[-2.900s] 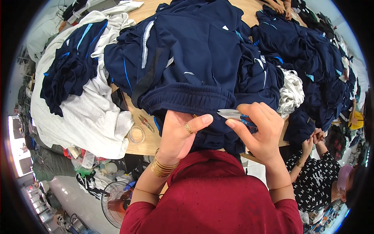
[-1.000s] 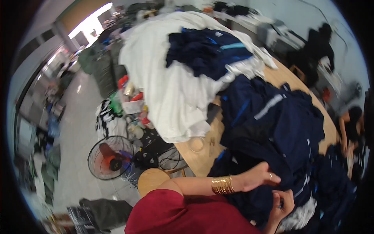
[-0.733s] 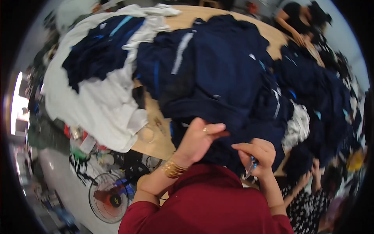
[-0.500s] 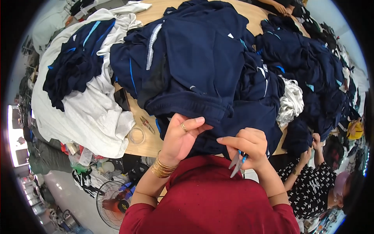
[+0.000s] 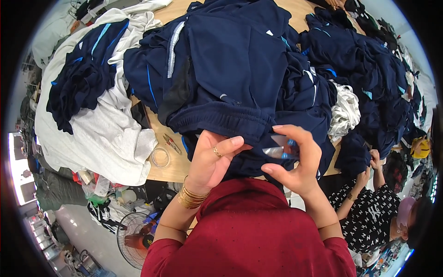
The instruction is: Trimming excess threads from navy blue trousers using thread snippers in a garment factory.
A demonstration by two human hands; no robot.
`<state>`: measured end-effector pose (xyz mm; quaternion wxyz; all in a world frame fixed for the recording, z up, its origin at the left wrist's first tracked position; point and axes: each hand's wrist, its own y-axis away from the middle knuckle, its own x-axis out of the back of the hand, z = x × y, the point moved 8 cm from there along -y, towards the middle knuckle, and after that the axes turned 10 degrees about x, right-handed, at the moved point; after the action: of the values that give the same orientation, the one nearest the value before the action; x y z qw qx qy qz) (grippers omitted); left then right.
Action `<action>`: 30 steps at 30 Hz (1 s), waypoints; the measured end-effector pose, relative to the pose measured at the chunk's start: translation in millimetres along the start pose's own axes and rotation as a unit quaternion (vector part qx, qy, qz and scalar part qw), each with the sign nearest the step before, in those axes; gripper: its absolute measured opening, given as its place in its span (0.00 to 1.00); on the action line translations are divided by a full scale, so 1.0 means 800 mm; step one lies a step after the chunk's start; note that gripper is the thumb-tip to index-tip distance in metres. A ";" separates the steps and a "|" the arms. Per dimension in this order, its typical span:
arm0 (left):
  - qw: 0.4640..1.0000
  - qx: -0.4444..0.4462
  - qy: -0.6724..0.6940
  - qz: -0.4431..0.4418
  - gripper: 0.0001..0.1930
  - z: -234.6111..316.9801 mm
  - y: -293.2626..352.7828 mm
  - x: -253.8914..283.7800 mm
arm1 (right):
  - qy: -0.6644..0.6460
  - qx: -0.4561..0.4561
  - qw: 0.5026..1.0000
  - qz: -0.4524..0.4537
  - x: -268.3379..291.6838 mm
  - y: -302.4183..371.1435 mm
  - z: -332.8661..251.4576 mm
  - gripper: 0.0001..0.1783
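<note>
Near side of the table (image 5: 170,173): the left hand (image 5: 207,159) pinches a navy waistband (image 5: 221,119); to its right, the right hand (image 5: 302,167) holds snips (image 5: 276,152), thumb and forefinger parted. A taut waistband should help prevent nicks.

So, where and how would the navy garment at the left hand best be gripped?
Probably by its waistband, from the near side, pinched from above and below. This gathered band runs across the near end of the navy garment, its edge facing the wearer, with the left hand there; beyond it, the cloth spreads out wide.
</note>
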<state>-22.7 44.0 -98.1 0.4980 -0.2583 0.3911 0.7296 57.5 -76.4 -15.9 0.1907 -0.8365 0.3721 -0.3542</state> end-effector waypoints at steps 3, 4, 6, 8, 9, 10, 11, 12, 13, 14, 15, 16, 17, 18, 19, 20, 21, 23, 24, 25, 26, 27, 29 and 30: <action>1.000 -0.003 -0.007 0.005 0.17 0.002 0.000 -0.004 | 0.084 0.011 0.996 -0.041 0.004 -0.003 0.006 0.19; 1.000 -0.007 -0.012 0.007 0.17 0.003 0.000 -0.004 | 0.084 0.009 0.996 -0.041 0.005 -0.005 0.007 0.19; 1.000 -0.003 -0.009 0.002 0.17 0.004 0.000 -0.006 | 0.166 0.067 0.982 -0.064 0.004 -0.011 -0.002 0.18; 1.000 0.000 -0.007 -0.004 0.17 0.005 0.000 -0.008 | 0.189 0.085 0.977 -0.057 0.006 -0.015 -0.004 0.17; 1.000 -0.004 -0.006 -0.007 0.18 0.006 0.000 -0.009 | 0.204 0.098 0.972 -0.060 0.007 -0.016 -0.006 0.16; 1.000 -0.008 -0.004 -0.010 0.18 0.007 0.000 -0.010 | 0.220 0.111 0.967 -0.063 0.007 -0.017 -0.009 0.16; 1.000 -0.006 -0.005 -0.010 0.18 0.006 -0.001 -0.010 | 0.219 0.110 0.967 -0.062 0.009 -0.018 -0.008 0.16; 1.000 -0.011 -0.010 -0.002 0.19 0.006 -0.001 -0.009 | 0.241 0.125 0.960 -0.070 0.009 -0.018 -0.011 0.15; 1.000 -0.017 -0.015 0.006 0.19 0.007 -0.001 -0.007 | 0.263 0.139 0.952 -0.077 0.008 -0.019 -0.014 0.15; 1.000 -0.016 -0.016 0.006 0.19 0.007 -0.001 -0.008 | 0.263 0.138 0.952 -0.076 0.010 -0.020 -0.014 0.15; 1.000 -0.017 -0.020 0.005 0.19 0.007 -0.003 -0.009 | 0.273 0.152 0.947 -0.076 0.010 -0.021 -0.016 0.15; 1.000 -0.018 -0.023 0.004 0.19 0.007 -0.004 -0.010 | 0.283 0.165 0.942 -0.077 0.011 -0.021 -0.019 0.15; 1.000 -0.018 -0.024 0.003 0.19 0.007 -0.004 -0.010 | 0.284 0.165 0.942 -0.075 0.014 -0.022 -0.020 0.15; 1.000 -0.021 -0.022 0.003 0.19 0.007 -0.003 -0.010 | 0.279 0.180 0.939 -0.091 0.012 -0.022 -0.023 0.15; 1.000 -0.024 -0.019 0.002 0.19 0.007 -0.003 -0.010 | 0.274 0.195 0.935 -0.107 0.009 -0.022 -0.026 0.15; 0.999 -0.025 -0.020 0.003 0.19 0.007 -0.002 -0.009 | 0.256 0.184 0.942 -0.112 0.008 -0.021 -0.025 0.15; 0.999 -0.025 -0.021 0.001 0.19 0.007 -0.003 -0.010 | 0.256 0.186 0.942 -0.111 0.009 -0.022 -0.025 0.15; 0.999 -0.027 -0.021 -0.003 0.19 0.009 -0.003 -0.011 | 0.249 0.166 0.950 -0.090 0.018 -0.026 -0.021 0.15; 0.999 -0.021 -0.028 -0.002 0.19 0.009 -0.003 -0.012 | 0.252 0.162 0.951 -0.080 0.020 -0.026 -0.019 0.15; 0.999 -0.015 -0.034 -0.002 0.19 0.008 -0.003 -0.013 | 0.251 0.163 0.951 -0.079 0.020 -0.027 -0.019 0.15; 0.999 -0.017 -0.035 -0.001 0.19 0.008 -0.003 -0.014 | 0.260 0.161 0.949 -0.079 0.020 -0.028 -0.018 0.15; 0.999 -0.018 -0.034 -0.002 0.18 0.009 -0.003 -0.014 | 0.269 0.160 0.947 -0.079 0.019 -0.029 -0.019 0.15; 0.999 -0.021 -0.034 -0.003 0.18 0.009 -0.002 -0.012 | 0.244 0.170 0.948 -0.111 0.011 -0.025 -0.022 0.15; 0.999 -0.022 -0.028 -0.009 0.17 0.008 -0.002 -0.010 | 0.215 0.162 0.954 -0.132 0.008 -0.025 -0.022 0.16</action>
<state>-18.4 45.6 -88.4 0.5098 -0.2523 0.3584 0.7403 57.1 -69.5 10.9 0.1905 -0.7402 0.2281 -0.6031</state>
